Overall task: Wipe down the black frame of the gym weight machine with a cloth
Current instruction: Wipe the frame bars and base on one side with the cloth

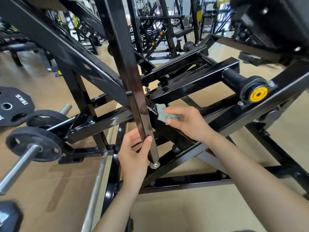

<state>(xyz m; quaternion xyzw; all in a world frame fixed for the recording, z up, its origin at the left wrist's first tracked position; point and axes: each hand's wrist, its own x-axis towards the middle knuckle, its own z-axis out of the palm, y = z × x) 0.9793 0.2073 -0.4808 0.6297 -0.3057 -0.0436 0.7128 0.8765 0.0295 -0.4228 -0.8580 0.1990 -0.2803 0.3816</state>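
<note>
1. The green cloth (161, 112) sits low in the machine. It is bunched small and pressed against the black frame (192, 84) where a cross beam meets the slanted bar (133, 91). We judge it is bunched to get into that tight corner, where a flat spread would not fit.
2. The right hand (189, 122) pinches the cloth between its thumb and curled fingers. The back of the hand faces us. The forearm reaches in from the lower right, long and nearly straight, with little bend at the wrist.
3. The left hand (133, 151) grips the lower end of the slanted bar, just above its metal foot (154, 165). The thumb lies across the near face and the fingers curl behind. We judge this grip steadies the bar, or braces the person, while the other hand rubs. We cannot tell whether the foot rests on anything.
4. The left forearm rises from the bottom edge, almost upright in our view, with the palm turned toward the bar.
5. Weight plates (33, 144) sit on steel pegs (18, 166) to the left, well apart from both hands. A yellow cap (258, 94) marks a pivot to the right. Tan floor (167, 215) lies beneath.
6. The tubing is glossy throughout, so we cannot tell wiped parts from unwiped. Much of the frame lies beyond reach from this spot.
</note>
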